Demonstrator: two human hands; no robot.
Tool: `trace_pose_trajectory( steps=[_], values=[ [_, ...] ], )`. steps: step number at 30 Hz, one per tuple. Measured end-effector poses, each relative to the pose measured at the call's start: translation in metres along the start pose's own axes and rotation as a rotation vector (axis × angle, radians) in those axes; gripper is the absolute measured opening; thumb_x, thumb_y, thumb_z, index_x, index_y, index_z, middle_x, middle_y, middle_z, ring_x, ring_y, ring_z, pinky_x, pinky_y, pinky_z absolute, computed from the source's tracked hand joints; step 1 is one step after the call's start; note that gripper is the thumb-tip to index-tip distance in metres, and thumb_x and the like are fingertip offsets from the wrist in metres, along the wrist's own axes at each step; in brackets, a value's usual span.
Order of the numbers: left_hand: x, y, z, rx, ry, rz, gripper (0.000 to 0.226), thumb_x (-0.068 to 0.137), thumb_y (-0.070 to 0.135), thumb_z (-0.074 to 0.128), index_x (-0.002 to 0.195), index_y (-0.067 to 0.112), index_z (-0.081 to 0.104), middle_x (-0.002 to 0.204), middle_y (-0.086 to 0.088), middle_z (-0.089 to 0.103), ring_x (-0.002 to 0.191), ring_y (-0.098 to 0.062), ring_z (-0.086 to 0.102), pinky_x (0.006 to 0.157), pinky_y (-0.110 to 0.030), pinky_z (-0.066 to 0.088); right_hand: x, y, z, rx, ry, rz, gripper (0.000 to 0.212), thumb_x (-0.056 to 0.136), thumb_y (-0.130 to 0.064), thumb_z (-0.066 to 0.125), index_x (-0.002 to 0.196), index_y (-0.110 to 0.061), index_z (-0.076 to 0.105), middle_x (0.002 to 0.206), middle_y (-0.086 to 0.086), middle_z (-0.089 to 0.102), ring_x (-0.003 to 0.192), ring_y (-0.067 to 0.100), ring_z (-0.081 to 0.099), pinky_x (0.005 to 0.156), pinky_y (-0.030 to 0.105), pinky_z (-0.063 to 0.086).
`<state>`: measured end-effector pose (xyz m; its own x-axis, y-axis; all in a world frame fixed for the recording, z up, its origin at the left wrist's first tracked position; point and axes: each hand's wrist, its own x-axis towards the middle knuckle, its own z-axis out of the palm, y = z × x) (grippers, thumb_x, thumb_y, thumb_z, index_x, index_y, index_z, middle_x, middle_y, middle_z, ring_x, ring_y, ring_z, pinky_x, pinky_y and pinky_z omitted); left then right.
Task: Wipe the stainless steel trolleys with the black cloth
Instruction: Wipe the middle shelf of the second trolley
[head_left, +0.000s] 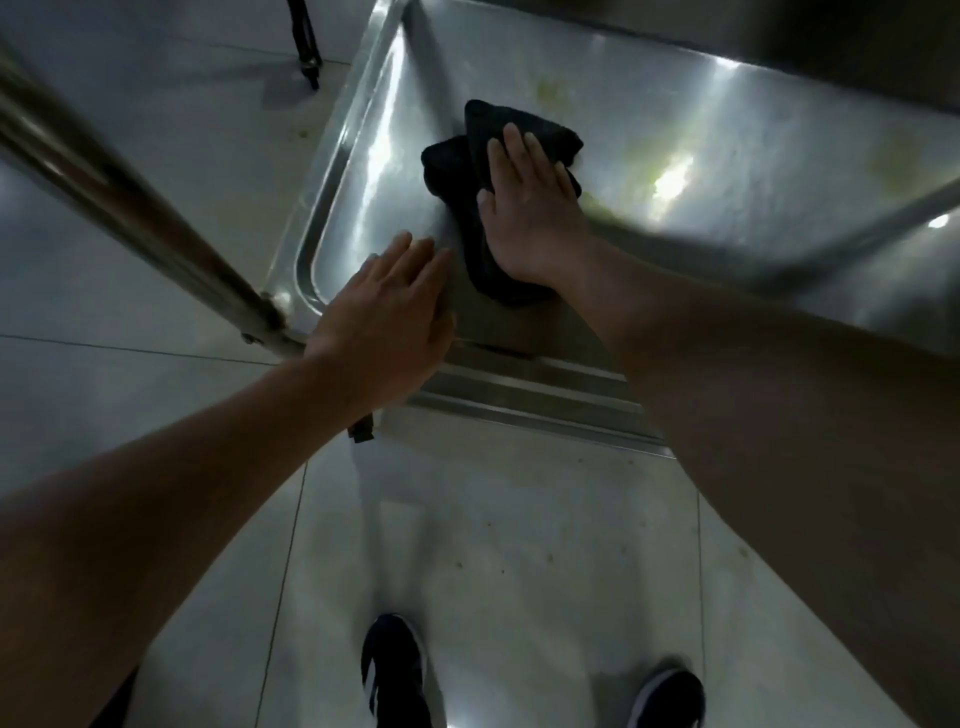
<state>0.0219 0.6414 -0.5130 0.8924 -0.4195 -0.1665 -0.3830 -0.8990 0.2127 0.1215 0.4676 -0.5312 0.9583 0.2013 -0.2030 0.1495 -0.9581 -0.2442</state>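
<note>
Black cloth (519, 140) under flat right hand (530, 208); left hand (387, 317) flat on trolley (727, 130).

Dark shoes (395, 670) stand on a pale tiled floor (156, 156).

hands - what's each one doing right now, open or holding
Left hand: open, flat on the trolley shelf edge.
Right hand: open, fingers straight, pressing the black cloth onto it.

Head-worn, steeply downward, close overhead.
</note>
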Motion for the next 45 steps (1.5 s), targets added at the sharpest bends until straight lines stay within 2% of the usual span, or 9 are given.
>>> trace_pose_trajectory(
  steps=[4,10,13,18,36,41,45],
  values=[
    [0.007,0.036,0.003,-0.018,0.017,0.025,0.06,0.097,0.039,0.036,0.146,0.005,0.036,0.148,-0.018,0.039,0.142,-0.035,0.031,0.113,-0.051,0.035,-0.021,0.04,-0.004,0.015,0.026,0.048,0.061,0.107,-0.039,0.02,0.16,-0.015,0.001,0.168,0.003,-0.01,0.154,0.02,-0.01,0.125,0.044,-0.003],
    [0.03,0.095,0.013,-0.04,-0.043,0.086,0.055,0.101,0.038,0.039,0.147,0.009,0.032,0.15,-0.014,0.036,0.144,-0.032,0.027,0.115,-0.052,0.032,-0.052,0.107,-0.012,0.027,0.062,0.103,0.061,0.107,-0.038,0.021,0.16,-0.014,0.002,0.168,0.004,-0.008,0.154,0.02,-0.009,0.125,0.044,-0.003],
    [0.039,0.131,0.018,-0.033,-0.039,0.102,0.058,0.102,0.039,0.038,0.151,0.01,0.027,0.157,-0.013,0.029,0.148,-0.029,0.017,0.119,-0.044,0.02,-0.07,0.143,-0.017,0.035,0.078,0.136,0.062,0.107,-0.038,0.022,0.16,-0.013,0.003,0.168,0.004,-0.008,0.154,0.021,-0.009,0.125,0.044,-0.003],
    [0.061,0.197,0.026,-0.045,-0.049,0.131,0.061,0.101,0.039,0.037,0.154,0.012,0.023,0.161,-0.008,0.021,0.151,-0.024,0.01,0.121,-0.038,0.013,-0.101,0.206,-0.025,0.032,0.099,0.201,0.061,0.107,-0.037,0.022,0.16,-0.014,0.003,0.168,0.003,-0.007,0.154,0.021,-0.009,0.125,0.044,-0.003],
    [0.132,0.403,0.06,-0.031,-0.046,0.293,0.061,0.1,0.037,0.041,0.153,0.009,0.025,0.16,-0.011,0.023,0.15,-0.024,0.012,0.119,-0.035,0.01,-0.199,0.412,-0.056,0.058,0.182,0.329,0.061,0.106,-0.036,0.025,0.159,-0.011,0.008,0.168,0.007,-0.001,0.154,0.024,-0.005,0.124,0.047,0.0],
    [0.145,0.438,0.068,-0.035,-0.056,0.321,0.062,0.101,0.039,0.036,0.154,0.011,0.02,0.162,-0.008,0.018,0.151,-0.021,0.008,0.12,-0.034,0.007,-0.217,0.452,-0.063,0.059,0.201,0.375,0.06,0.106,-0.034,0.027,0.159,-0.012,0.009,0.168,0.006,0.0,0.154,0.023,-0.003,0.124,0.047,0.001],
    [0.15,0.452,0.071,-0.047,-0.039,0.336,0.059,0.102,0.038,0.036,0.153,0.011,0.024,0.162,-0.008,0.021,0.151,-0.021,0.01,0.12,-0.034,0.008,-0.232,0.477,-0.066,0.038,0.232,0.401,0.061,0.106,-0.033,0.029,0.159,-0.01,0.012,0.168,0.009,0.003,0.155,0.026,0.001,0.124,0.047,0.005]
  ],
)
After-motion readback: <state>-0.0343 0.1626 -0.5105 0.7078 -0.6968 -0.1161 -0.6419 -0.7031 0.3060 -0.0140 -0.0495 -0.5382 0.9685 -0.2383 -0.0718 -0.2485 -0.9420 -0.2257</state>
